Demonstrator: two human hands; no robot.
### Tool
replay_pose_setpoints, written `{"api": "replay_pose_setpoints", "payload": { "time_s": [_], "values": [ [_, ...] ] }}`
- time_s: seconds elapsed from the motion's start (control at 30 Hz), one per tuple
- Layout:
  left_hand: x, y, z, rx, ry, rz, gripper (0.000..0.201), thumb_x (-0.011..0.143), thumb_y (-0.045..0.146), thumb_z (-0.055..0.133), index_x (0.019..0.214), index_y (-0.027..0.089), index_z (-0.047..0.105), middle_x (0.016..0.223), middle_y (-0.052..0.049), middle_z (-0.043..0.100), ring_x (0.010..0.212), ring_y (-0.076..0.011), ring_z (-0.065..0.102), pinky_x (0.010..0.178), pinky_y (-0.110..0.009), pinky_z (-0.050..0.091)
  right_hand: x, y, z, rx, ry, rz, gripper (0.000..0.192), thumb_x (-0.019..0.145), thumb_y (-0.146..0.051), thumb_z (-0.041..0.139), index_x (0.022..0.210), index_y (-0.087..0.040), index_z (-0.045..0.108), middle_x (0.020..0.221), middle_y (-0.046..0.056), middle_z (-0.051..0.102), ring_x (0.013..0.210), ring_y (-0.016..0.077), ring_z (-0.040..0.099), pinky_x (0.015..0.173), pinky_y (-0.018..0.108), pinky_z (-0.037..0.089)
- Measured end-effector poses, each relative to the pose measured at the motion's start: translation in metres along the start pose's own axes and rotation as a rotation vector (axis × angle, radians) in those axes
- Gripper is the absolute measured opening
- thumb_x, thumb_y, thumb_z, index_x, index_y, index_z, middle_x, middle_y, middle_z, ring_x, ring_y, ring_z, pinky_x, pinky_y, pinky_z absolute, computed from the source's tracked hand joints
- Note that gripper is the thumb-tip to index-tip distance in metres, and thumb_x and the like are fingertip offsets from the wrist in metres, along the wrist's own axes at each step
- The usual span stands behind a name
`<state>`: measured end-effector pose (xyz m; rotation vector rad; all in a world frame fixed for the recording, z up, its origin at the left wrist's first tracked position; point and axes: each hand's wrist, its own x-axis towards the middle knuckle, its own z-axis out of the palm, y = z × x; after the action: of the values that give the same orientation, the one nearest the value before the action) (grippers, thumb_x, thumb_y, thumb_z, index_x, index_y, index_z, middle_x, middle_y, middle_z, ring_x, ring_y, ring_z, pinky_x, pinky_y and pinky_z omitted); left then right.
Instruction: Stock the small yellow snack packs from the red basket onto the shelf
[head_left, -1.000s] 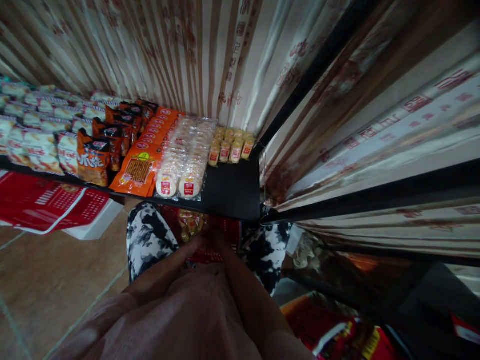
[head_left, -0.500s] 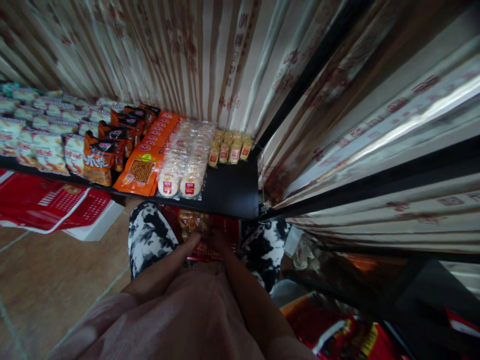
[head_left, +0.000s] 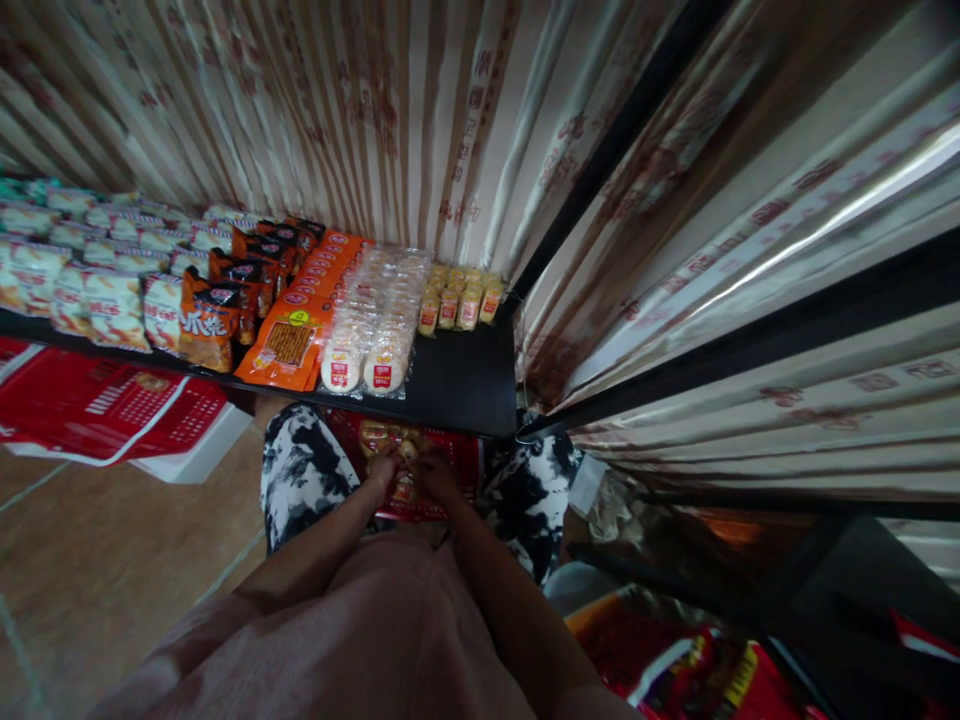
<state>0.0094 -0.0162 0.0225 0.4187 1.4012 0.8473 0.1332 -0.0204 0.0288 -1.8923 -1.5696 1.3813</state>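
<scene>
Your left hand (head_left: pixel 383 467) and right hand (head_left: pixel 435 472) are resting close together at the gold-wrapped snack packets (head_left: pixel 380 437), which are lying at 12 o'clock from your body, against the red bag (head_left: pixel 463 462) between your knees. Both hands are looking narrow; dimness is hiding whether either is gripping a packet. You are probably doing best by pinching wrappers lightly, sparing brittle contents. The black shelf (head_left: pixel 465 388) is jutting out just beyond your fingers at 12 o'clock, likely blocking a straight lift. Clear-wrapped round crackers (head_left: pixel 360 325) are lining it toward 11, small yellow packets (head_left: pixel 469 300) are standing past 12, and a black post (head_left: pixel 619 155) is slanting at 1.
</scene>
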Motion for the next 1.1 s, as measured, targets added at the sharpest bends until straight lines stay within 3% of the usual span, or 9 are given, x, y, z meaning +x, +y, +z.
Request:
{"api": "replay_pose_setpoints", "payload": {
  "time_s": [0.4, 0.7, 0.93, 1.1],
  "values": [
    [-0.019, 0.02, -0.002, -0.116, -0.02, -0.017, 0.047, 0.067, 0.022, 0.06, 0.113, 0.02, 0.051, 0.059, 0.005, 0.056, 0.045, -0.0072, 0.053, 0.048, -0.019, 0.042, -0.014, -0.011, -0.016, 0.09, 0.035, -0.008, 0.023, 0.07, -0.014, 0.051, 0.082, -0.019, 0.069, 0.084, 0.001, 0.07, 0.077, 0.0149, 0.063, 0.071, 0.025, 0.048],
    [-0.028, 0.027, -0.004, -0.172, -0.019, 0.019, 0.024, 0.063, 0.021, 0.062, 0.086, 0.018, 0.054, 0.064, 0.003, 0.06, 0.053, -0.0092, 0.058, 0.053, -0.02, 0.045, -0.019, -0.014, -0.027, 0.19, 0.006, -0.033, 0.027, 0.066, -0.012, 0.048, 0.082, -0.016, 0.069, 0.078, 0.0, 0.068, 0.072, 0.0144, 0.061, 0.069, 0.025, 0.047],
    [-0.028, 0.024, -0.007, -0.144, 0.041, 0.114, 0.031, 0.054, 0.026, 0.071, 0.076, 0.017, 0.052, 0.061, 0.005, 0.056, 0.056, -0.0084, 0.055, 0.058, -0.02, 0.044, -0.017, -0.011, -0.031, 0.235, -0.012, -0.09, 0.023, 0.066, -0.015, 0.051, 0.082, -0.017, 0.067, 0.088, 0.001, 0.068, 0.084, 0.0168, 0.062, 0.077, 0.028, 0.048],
    [-0.029, 0.024, -0.009, -0.16, 0.06, 0.126, 0.032, 0.052, 0.028, 0.071, 0.076, 0.017, 0.052, 0.061, 0.006, 0.056, 0.055, -0.009, 0.055, 0.057, -0.021, 0.045, -0.011, -0.002, -0.027, 0.39, -0.001, -0.103, 0.031, 0.065, -0.013, 0.05, 0.09, -0.019, 0.065, 0.097, 0.002, 0.068, 0.093, 0.0183, 0.061, 0.084, 0.033, 0.047]
  ]
}}
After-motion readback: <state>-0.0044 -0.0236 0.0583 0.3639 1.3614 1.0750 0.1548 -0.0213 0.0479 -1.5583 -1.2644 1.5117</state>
